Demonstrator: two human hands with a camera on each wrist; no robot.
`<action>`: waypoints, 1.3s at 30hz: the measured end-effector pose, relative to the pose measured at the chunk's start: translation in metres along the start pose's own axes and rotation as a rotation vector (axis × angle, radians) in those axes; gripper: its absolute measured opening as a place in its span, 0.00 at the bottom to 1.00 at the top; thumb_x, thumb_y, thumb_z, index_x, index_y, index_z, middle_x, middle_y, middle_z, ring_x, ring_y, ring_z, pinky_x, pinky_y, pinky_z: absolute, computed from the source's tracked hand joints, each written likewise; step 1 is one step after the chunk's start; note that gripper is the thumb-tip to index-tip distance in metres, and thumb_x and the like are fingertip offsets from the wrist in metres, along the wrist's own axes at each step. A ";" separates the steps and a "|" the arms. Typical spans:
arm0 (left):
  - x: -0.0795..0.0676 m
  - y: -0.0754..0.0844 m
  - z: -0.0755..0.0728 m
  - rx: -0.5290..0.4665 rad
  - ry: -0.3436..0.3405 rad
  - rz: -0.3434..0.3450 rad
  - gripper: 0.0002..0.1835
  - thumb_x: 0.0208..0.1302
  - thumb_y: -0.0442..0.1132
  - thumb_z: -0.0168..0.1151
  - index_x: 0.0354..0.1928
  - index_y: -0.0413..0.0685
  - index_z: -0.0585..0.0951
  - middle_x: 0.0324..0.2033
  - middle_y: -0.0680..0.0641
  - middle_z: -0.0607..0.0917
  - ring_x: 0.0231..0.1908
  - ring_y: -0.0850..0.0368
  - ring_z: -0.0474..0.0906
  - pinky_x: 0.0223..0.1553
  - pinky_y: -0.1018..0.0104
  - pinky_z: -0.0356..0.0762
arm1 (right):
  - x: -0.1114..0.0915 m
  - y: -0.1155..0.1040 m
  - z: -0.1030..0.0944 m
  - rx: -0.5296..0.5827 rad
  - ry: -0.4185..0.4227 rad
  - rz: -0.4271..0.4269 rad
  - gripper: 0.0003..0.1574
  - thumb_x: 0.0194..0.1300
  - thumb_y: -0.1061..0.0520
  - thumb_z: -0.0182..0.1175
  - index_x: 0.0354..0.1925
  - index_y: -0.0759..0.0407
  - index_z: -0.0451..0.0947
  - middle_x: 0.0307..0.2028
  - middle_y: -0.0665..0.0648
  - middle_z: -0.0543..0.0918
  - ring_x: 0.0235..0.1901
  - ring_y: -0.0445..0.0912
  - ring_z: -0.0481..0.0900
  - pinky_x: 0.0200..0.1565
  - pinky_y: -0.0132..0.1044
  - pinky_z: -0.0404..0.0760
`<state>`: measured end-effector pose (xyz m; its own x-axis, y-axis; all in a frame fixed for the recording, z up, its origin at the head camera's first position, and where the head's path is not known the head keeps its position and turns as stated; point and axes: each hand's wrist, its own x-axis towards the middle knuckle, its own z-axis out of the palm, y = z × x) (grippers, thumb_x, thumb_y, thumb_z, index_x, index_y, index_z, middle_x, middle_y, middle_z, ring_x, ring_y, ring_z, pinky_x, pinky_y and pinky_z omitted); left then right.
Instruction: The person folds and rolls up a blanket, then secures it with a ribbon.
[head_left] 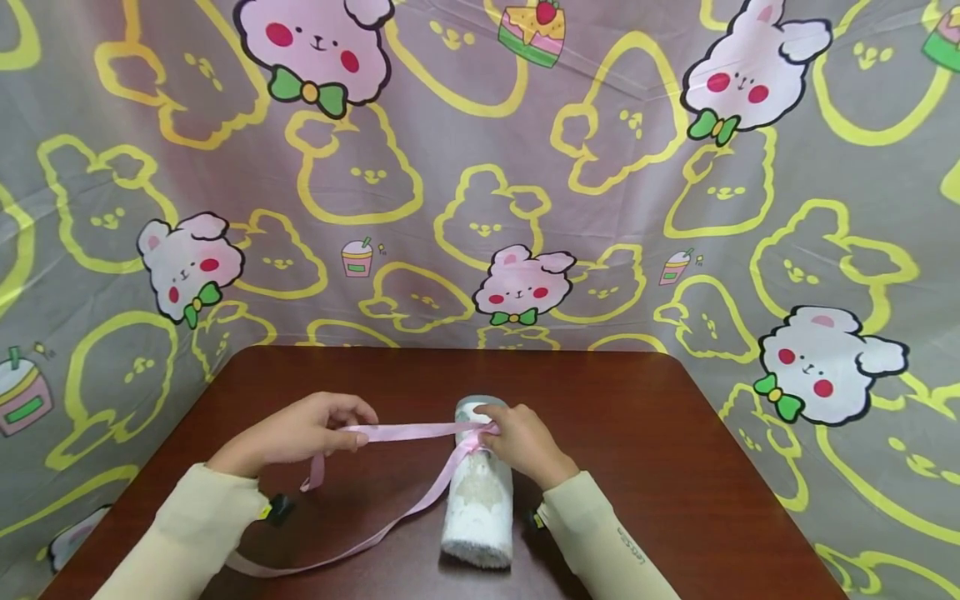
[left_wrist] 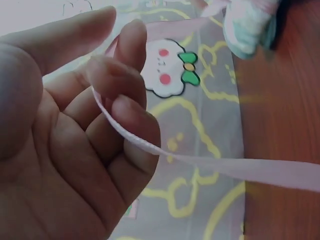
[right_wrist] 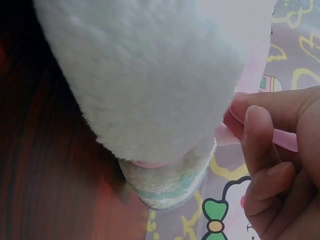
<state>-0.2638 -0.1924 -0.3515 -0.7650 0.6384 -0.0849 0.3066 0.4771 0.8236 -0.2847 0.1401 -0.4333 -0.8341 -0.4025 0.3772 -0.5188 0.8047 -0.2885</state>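
Note:
A rolled white fluffy towel (head_left: 480, 512) with grey patches lies lengthwise on the table. Pink ribbon (head_left: 412, 432) circles its upper part and crosses on top. Thumb and fingers of my right hand (head_left: 528, 442) pinch the ribbon at that crossing, against the towel. To the left, my left hand (head_left: 307, 429) pinches one ribbon length, drawn nearly straight from the crossing; its short tail hangs below the palm. Another length curves down toward the left sleeve. In the left wrist view, the ribbon (left_wrist: 215, 169) runs past curled fingers. The right wrist view has the towel (right_wrist: 150, 85) up close.
The dark reddish-brown table (head_left: 622, 500) has rounded back corners. A grey curtain (head_left: 420, 150) with cartoon rabbits and yellow outlines hangs behind it and along both sides. A small black device (head_left: 277, 508) sits at the left wrist.

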 end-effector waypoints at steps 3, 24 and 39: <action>0.003 0.007 0.004 0.069 -0.008 0.048 0.16 0.56 0.48 0.61 0.45 0.52 0.76 0.28 0.47 0.80 0.21 0.49 0.74 0.18 0.55 0.74 | -0.001 0.000 0.001 0.008 -0.006 0.004 0.26 0.49 0.52 0.65 0.49 0.46 0.76 0.09 0.42 0.60 0.12 0.36 0.53 0.14 0.31 0.57; 0.052 0.060 0.046 0.247 0.158 0.150 0.07 0.57 0.41 0.60 0.38 0.60 0.77 0.24 0.56 0.80 0.11 0.56 0.71 0.13 0.63 0.71 | 0.000 0.003 0.004 0.078 -0.058 0.072 0.26 0.50 0.52 0.65 0.50 0.47 0.75 0.09 0.43 0.62 0.10 0.36 0.57 0.13 0.31 0.60; 0.084 0.049 0.143 0.701 0.344 0.387 0.13 0.49 0.44 0.64 0.31 0.53 0.69 0.18 0.62 0.68 0.15 0.70 0.63 0.15 0.75 0.60 | 0.001 0.006 0.002 0.108 -0.022 0.015 0.26 0.47 0.60 0.60 0.48 0.50 0.76 0.11 0.40 0.67 0.11 0.34 0.61 0.14 0.29 0.64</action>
<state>-0.2320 -0.0292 -0.3978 -0.6285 0.6688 0.3971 0.7721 0.5983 0.2145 -0.2893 0.1435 -0.4359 -0.8453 -0.4009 0.3530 -0.5221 0.7598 -0.3874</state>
